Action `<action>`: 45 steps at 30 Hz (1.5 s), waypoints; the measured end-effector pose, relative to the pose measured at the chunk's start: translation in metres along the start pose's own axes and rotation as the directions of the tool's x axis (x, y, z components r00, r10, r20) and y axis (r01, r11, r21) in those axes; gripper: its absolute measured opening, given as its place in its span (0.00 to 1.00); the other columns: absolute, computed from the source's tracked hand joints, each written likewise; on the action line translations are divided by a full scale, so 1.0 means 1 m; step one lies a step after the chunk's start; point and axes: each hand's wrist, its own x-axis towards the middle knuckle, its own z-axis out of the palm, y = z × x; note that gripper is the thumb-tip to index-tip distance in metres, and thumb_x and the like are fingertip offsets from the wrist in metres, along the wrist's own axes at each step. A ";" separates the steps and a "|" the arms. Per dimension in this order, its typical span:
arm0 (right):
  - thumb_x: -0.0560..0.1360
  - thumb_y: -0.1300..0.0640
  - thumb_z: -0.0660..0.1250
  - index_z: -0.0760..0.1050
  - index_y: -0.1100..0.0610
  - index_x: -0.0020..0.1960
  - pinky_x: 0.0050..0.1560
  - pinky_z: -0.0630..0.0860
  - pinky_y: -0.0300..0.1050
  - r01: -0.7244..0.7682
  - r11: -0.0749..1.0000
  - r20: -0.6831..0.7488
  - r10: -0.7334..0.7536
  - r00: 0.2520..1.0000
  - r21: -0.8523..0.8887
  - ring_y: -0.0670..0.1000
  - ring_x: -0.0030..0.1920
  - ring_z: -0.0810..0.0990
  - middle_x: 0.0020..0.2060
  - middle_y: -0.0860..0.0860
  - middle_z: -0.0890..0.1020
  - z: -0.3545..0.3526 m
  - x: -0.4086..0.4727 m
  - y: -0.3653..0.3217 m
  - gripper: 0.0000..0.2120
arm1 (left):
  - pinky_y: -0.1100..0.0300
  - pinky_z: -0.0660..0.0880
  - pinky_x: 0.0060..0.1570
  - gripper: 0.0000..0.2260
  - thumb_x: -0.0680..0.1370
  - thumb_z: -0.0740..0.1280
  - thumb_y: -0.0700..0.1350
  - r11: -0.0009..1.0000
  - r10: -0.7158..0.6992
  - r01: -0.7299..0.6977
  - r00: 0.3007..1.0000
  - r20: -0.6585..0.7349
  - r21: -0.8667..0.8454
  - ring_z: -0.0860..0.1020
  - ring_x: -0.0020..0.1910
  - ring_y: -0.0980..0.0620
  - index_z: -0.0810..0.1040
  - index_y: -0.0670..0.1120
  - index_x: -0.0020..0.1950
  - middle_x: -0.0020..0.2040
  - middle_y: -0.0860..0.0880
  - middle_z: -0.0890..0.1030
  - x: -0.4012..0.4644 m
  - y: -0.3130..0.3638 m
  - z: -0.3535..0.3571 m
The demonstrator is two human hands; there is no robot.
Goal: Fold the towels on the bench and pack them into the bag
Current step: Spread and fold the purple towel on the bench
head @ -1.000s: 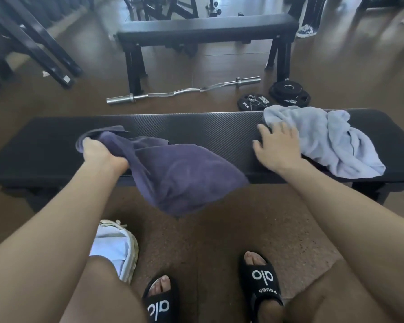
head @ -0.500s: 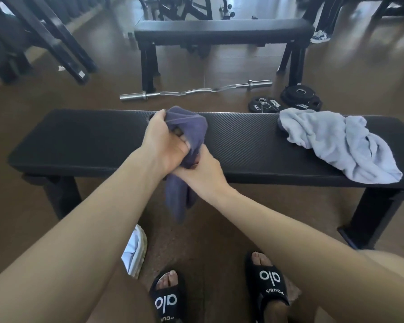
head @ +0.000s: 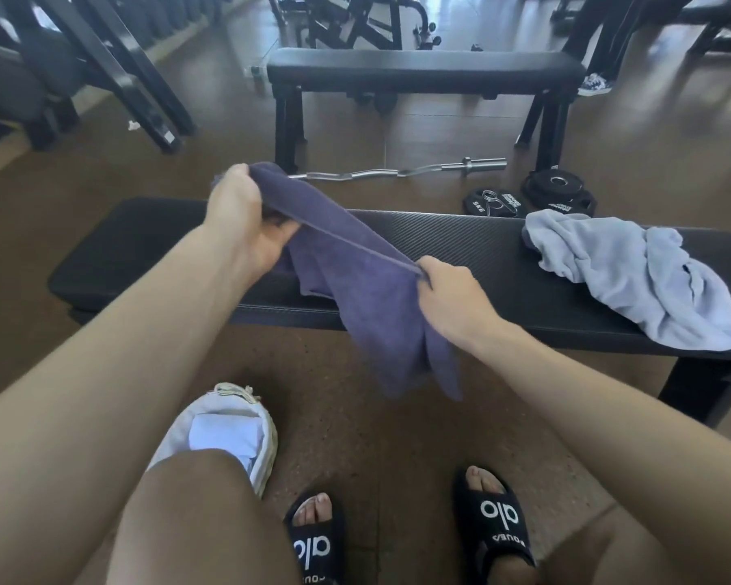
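Now folding step: left hand [head: 239,221] fingers curled round purple towel [head: 355,289] edge, right hand [head: 452,293] pinching same edge, towel stretched above tabletop [head: 461,247], rest hanging. Grey towel [head: 634,272] crumpled right of it. Bag [head: 233,432] below, apparently already holding something pale. Next: bring corners together.

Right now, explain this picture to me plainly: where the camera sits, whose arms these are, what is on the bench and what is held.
The camera sits on a person's head, looking forward and down, so the two bare arms are their own. There is no machine. The left hand and right hand each grip the purple towel, stretching one edge between them above the black bench; the rest hangs down. A crumpled pale blue towel lies on the bench's right end. On the floor by the left knee sits a white bag, open, with something pale inside.
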 end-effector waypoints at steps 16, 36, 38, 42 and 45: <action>0.81 0.56 0.54 0.76 0.60 0.60 0.53 0.72 0.54 0.048 0.971 -0.576 -0.179 0.798 -0.235 0.66 0.57 0.77 0.56 0.63 0.81 -0.160 0.131 -0.048 0.15 | 0.63 0.80 0.35 0.12 0.85 0.56 0.50 0.992 0.122 -0.119 0.991 -0.056 0.046 0.82 0.42 0.55 0.77 0.49 0.59 0.41 0.51 0.81 0.087 0.119 0.001; 0.81 0.52 0.56 0.72 0.52 0.41 0.35 0.68 0.49 0.477 0.619 0.068 -0.565 0.822 -0.624 0.55 0.33 0.78 0.32 0.49 0.76 -0.004 0.029 0.109 0.12 | 0.59 0.79 0.39 0.15 0.86 0.58 0.46 0.992 -0.029 0.080 0.895 -0.446 0.097 0.80 0.45 0.54 0.70 0.49 0.72 0.58 0.48 0.78 0.100 -0.034 -0.165; 0.81 0.51 0.55 0.72 0.52 0.41 0.35 0.70 0.49 0.493 0.620 0.084 -0.568 0.819 -0.611 0.54 0.33 0.79 0.32 0.48 0.77 0.000 0.028 0.112 0.13 | 0.58 0.79 0.41 0.16 0.86 0.58 0.45 0.992 -0.012 0.069 0.876 -0.482 0.101 0.80 0.44 0.53 0.69 0.47 0.74 0.59 0.47 0.78 0.098 -0.037 -0.173; 0.82 0.49 0.54 0.70 0.51 0.41 0.33 0.74 0.49 0.540 0.616 0.126 -0.585 0.801 -0.573 0.53 0.31 0.79 0.30 0.46 0.77 -0.001 0.026 0.113 0.14 | 0.58 0.79 0.43 0.17 0.85 0.59 0.46 0.990 0.043 0.044 0.816 -0.576 0.135 0.81 0.44 0.51 0.71 0.46 0.73 0.62 0.45 0.78 0.099 -0.039 -0.188; 0.82 0.49 0.52 0.71 0.51 0.41 0.31 0.74 0.48 0.590 0.583 0.168 -0.617 0.769 -0.559 0.51 0.29 0.78 0.28 0.45 0.77 0.000 0.017 0.112 0.14 | 0.57 0.79 0.38 0.18 0.84 0.59 0.50 0.984 0.071 0.054 0.750 -0.658 0.168 0.82 0.52 0.47 0.72 0.46 0.72 0.62 0.46 0.78 0.101 -0.036 -0.207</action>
